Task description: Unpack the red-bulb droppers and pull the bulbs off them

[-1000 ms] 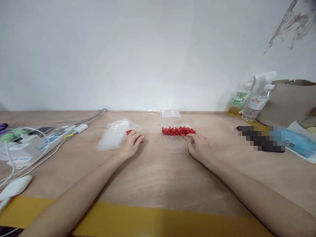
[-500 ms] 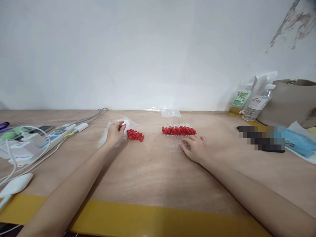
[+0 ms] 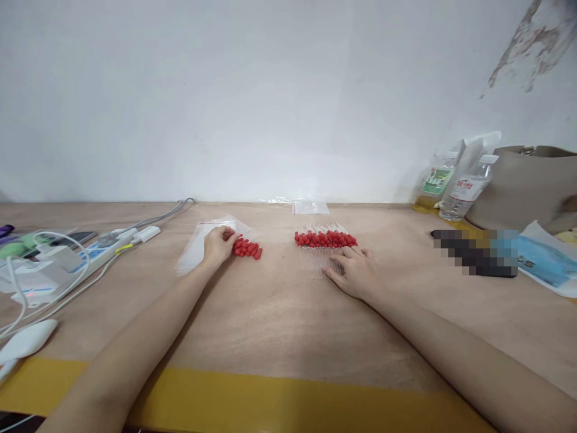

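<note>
My left hand (image 3: 219, 245) is at the left end of a small pile of red oblong pieces (image 3: 249, 248). Its thumb and fingertips are pinched around one of them, partly hidden by the fingers. Under and beside this hand lie clear plastic zip bags (image 3: 192, 249). On the right, a row of thin clear tubes (image 3: 315, 261) lies side by side, with red tips (image 3: 324, 239) bunched across and pale stick-like ends behind. My right hand (image 3: 356, 272) rests at the tubes' right side, thumb and fingers apart, fingertips on or just over them.
A power strip (image 3: 101, 249) with chargers and white cables lies on the left. Another clear bag (image 3: 311, 207) is near the wall. Two bottles (image 3: 466, 189), a grey-beige bag (image 3: 523, 186), a blurred dark object (image 3: 473, 255) and a blue packet (image 3: 545, 258) are on the right.
My left hand has moved right and slightly down, from over the plastic bags to the edge of the red pile. My right thumb has shifted slightly left on the tubes.
</note>
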`<state>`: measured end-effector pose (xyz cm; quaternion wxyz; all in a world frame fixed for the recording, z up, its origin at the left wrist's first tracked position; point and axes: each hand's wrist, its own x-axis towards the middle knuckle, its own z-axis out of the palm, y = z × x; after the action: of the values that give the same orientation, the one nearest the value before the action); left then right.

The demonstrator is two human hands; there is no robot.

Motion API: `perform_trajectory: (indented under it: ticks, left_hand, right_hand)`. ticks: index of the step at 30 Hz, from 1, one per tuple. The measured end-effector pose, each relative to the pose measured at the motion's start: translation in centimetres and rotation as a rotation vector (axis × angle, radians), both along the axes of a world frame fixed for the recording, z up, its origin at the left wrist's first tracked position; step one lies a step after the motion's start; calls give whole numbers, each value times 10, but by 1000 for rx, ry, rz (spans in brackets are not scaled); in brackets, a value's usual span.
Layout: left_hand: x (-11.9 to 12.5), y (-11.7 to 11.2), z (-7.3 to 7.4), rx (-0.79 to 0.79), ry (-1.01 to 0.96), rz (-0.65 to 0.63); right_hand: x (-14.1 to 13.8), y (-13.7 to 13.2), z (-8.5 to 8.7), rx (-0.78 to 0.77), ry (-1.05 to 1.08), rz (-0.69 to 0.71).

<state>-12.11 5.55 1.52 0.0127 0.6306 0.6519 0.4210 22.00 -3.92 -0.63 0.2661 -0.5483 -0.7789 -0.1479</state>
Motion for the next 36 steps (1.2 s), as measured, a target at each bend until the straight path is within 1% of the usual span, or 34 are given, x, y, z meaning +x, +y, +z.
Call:
perform_trajectory:
  ticks: [3, 7, 9, 11, 13, 15, 17, 19, 21, 24, 26, 28, 31, 33, 36]
  left_hand:
    - [2, -1, 4, -11, 35, 32]
    - [4, -5, 13, 91, 93, 101]
    - [10, -7, 17, 127, 119, 73]
    - [23, -9, 20, 109, 176, -23]
    - [43, -10, 21, 43, 267, -141]
    - [66, -10, 23, -46, 350, -225]
    - [89, -9, 25, -149, 376, -239]
    - [109, -5, 27, -254, 357, -218]
    - [123, 1, 27, -336, 331, -211]
    - [136, 10, 23, -448, 289, -225]
    - [141, 15, 19, -502, 260, -222]
    - [145, 17, 18, -521, 234, -207]
    - [146, 14, 22, -483, 206, -197]
    - [141, 5, 27, -415, 199, -200]
    - [124, -19, 28, -279, 211, -228]
  right_hand:
    - [1, 0, -1, 19, 8, 2]
    - [1, 2, -4, 58, 37, 16]
    - [1, 3, -5, 82, 58, 28]
    - [1, 4, -5, 102, 77, 51]
    - [1, 3, -5, 119, 95, 73]
    - [2, 3, -5, 128, 103, 89]
    - [3, 2, -5, 133, 109, 95]
    - [3, 2, -4, 133, 112, 101]
    - [3, 1, -4, 137, 114, 107]
    - [3, 1, -3, 140, 113, 113]
    - [2, 1, -2, 138, 113, 113]
    - [2, 1, -2, 134, 114, 115]
    - [2, 1, -3, 140, 120, 122]
    - [3, 1, -4, 150, 126, 131]
    - [3, 3, -4, 185, 157, 159]
